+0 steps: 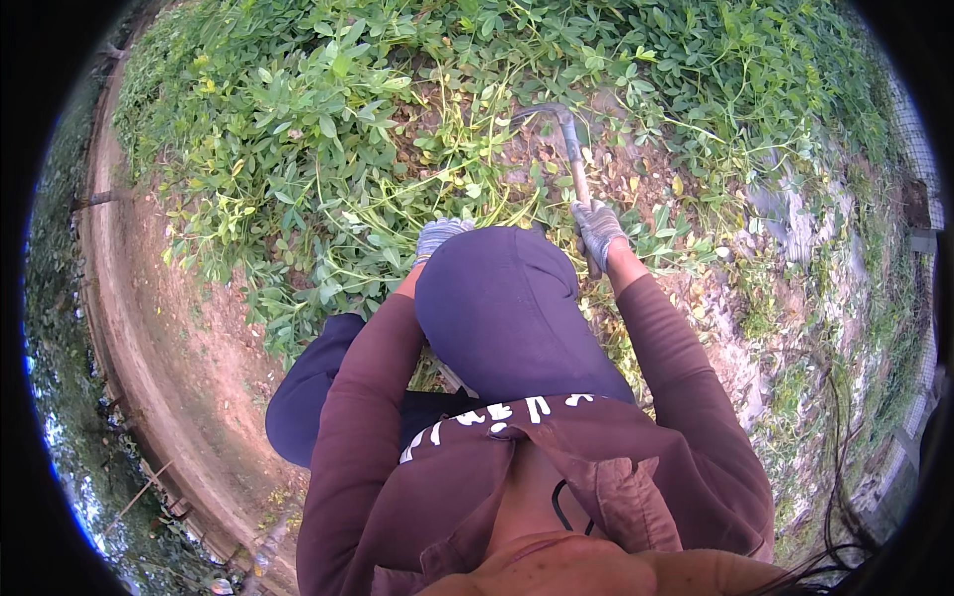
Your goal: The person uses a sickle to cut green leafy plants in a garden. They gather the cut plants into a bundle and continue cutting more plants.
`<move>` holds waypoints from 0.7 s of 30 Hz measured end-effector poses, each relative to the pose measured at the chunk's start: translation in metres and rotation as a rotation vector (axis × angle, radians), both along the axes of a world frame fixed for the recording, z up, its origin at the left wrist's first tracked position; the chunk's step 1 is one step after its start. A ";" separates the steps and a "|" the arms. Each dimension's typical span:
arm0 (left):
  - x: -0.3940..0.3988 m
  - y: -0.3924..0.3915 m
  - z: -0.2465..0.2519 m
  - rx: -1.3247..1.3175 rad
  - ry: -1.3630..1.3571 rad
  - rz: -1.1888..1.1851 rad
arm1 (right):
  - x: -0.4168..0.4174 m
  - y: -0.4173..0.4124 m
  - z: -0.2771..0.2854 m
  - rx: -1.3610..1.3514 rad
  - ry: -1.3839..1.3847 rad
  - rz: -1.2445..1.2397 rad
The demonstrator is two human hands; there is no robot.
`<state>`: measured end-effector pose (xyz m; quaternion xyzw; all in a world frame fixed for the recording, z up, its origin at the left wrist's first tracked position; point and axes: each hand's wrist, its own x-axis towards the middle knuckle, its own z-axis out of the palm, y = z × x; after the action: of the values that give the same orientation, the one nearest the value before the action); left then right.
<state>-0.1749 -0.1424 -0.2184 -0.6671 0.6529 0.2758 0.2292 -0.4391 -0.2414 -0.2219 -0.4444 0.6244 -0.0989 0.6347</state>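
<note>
In a striped knit glove, my right hand (598,229) is closed round the wooden handle of a sickle (578,165). Its curved metal blade points left at the top, low over leafy stems and bare soil. My left hand (441,237), gloved too, lies just left of my raised knee among long pale green stems (380,205). The knee hides part of that hand, and whether its fingers grip any stems cannot be told. Dense low leafy plants (320,112) spread before me and to the left.
More leafy plants (745,67) grow at the top right. Soil with dry leaves and a greyish sheet-like strip (794,223) lies at the right, with mesh fencing (913,141) beyond it. A dirt path (141,357) curves along the left, beside trees. My bent legs (507,313) are close to both hands.
</note>
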 end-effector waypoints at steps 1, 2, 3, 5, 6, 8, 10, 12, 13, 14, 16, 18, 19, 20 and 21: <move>-0.001 0.000 0.000 -0.064 0.037 0.034 | 0.005 -0.004 0.004 0.056 -0.084 0.014; 0.000 -0.001 0.001 -0.128 0.073 0.068 | 0.009 -0.003 0.009 0.067 -0.157 0.025; 0.001 -0.001 0.003 -0.161 0.111 0.099 | 0.010 -0.001 0.015 0.070 -0.231 0.036; 0.006 -0.004 0.009 -0.339 0.227 0.123 | 0.003 0.009 0.028 0.058 -0.327 0.041; 0.011 -0.006 0.014 -0.498 0.270 0.119 | -0.005 0.015 0.035 0.064 -0.334 0.037; 0.020 -0.015 0.025 -0.705 0.275 0.056 | -0.021 0.026 0.046 0.054 -0.357 0.087; 0.025 -0.033 0.033 -0.810 0.247 -0.086 | -0.036 0.036 0.056 0.101 -0.252 0.167; 0.026 -0.059 0.036 -0.837 0.138 -0.260 | -0.046 0.039 0.064 0.114 -0.286 0.232; 0.025 -0.074 0.035 -0.876 0.081 -0.368 | -0.049 0.038 0.068 0.105 -0.249 0.272; 0.026 -0.089 0.033 -0.774 0.035 -0.436 | -0.053 0.037 0.071 0.135 -0.251 0.294; 0.027 -0.115 0.028 -0.610 -0.038 -0.544 | -0.061 0.039 0.077 0.150 -0.199 0.410; 0.030 -0.135 0.023 -0.503 0.047 -0.302 | -0.064 0.046 0.075 0.179 -0.147 0.532; 0.034 -0.140 0.022 -0.441 0.039 -0.136 | -0.063 0.050 0.071 0.203 -0.141 0.531; 0.038 -0.146 0.021 -0.427 -0.068 -0.112 | -0.061 0.056 0.064 0.129 -0.184 0.470; 0.045 -0.147 0.021 -0.351 -0.298 -0.200 | -0.057 0.059 0.056 0.054 -0.202 0.446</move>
<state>-0.1297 -0.2891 -0.1979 -0.6621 0.7127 0.0328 0.2295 -0.4958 -0.1823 -0.1661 -0.5420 0.4467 0.0164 0.7116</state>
